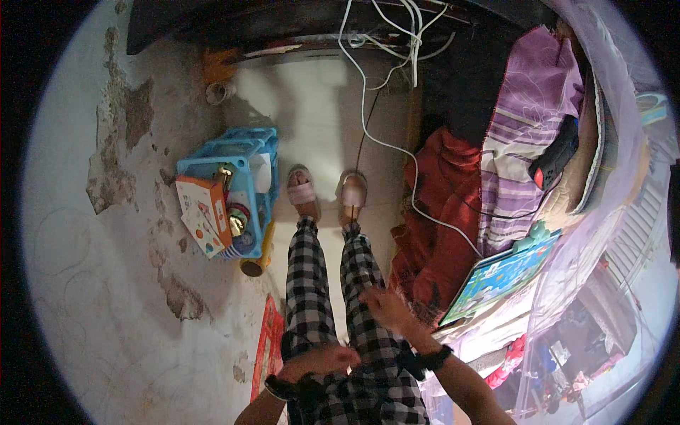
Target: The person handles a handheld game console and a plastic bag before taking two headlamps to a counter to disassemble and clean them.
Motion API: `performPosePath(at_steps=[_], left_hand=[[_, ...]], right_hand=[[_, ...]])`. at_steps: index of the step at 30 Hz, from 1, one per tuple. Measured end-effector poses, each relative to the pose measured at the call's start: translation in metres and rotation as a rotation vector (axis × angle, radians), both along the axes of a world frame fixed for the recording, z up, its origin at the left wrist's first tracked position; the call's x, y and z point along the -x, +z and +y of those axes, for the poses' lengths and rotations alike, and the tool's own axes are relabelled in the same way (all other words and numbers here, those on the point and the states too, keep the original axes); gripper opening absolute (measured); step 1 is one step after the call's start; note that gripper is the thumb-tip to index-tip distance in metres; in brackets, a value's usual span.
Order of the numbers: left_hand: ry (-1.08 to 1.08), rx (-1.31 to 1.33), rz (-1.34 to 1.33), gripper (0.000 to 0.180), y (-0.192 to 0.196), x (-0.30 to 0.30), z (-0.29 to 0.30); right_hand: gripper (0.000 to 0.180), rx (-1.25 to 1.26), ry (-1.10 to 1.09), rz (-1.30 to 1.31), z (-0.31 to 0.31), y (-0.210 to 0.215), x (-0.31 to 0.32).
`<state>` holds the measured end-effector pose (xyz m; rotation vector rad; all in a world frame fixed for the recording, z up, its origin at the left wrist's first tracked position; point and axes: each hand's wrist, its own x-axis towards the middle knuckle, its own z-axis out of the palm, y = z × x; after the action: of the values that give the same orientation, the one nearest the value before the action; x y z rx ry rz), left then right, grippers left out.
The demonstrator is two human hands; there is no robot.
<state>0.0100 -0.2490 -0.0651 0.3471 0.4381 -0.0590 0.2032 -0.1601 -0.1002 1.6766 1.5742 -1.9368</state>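
Trousers: black-and-white checked trousers (312, 283), worn on both legs, running down to the feet.
Left hand (319, 360): lies on the left thigh, fingers curled loosely, holding nothing.
Right hand (386, 306): rests on the right thigh, fingers spread.
Slippers: two pink slippers (303, 190).
Crate: one blue crate (244, 145), by the wall.
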Motion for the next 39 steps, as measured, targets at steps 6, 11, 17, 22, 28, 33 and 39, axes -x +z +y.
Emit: performPosePath(at_steps=[6,11,17,22,28,33,39], left_hand=[[0.511,0.252,0.532,0.037,-0.041,0.005,0.080],[0.944,0.756,0.174,0.056,-0.057,-0.028,0.146],[0.897,0.339,0.188,0.041,-0.028,-0.033,0.196],[0.713,-0.027,0.226,0.031,-0.003,-0.015,0.200],[0.950,0.206,0.170,0.030,-0.009,-0.013,0.193],[0.875,0.389,0.866,0.036,-0.026,-0.023,0.121],[0.949,1.168,-0.038,0.031,-0.062,-0.064,0.112]], right_hand=[[0.013,0.029,0.033,0.098,0.017,0.086,-0.013],[0.014,-0.091,0.122,0.204,0.016,0.106,-0.004],[0.019,0.400,-1.123,0.215,0.017,0.116,-0.036],[0.018,0.321,-1.427,0.388,0.052,0.124,-0.038],[0.014,0.365,-1.436,0.072,0.067,0.112,-0.030],[0.020,0.383,-1.595,0.387,0.067,0.111,-0.008],[0.020,0.408,-1.350,0.202,0.027,0.120,0.001]])
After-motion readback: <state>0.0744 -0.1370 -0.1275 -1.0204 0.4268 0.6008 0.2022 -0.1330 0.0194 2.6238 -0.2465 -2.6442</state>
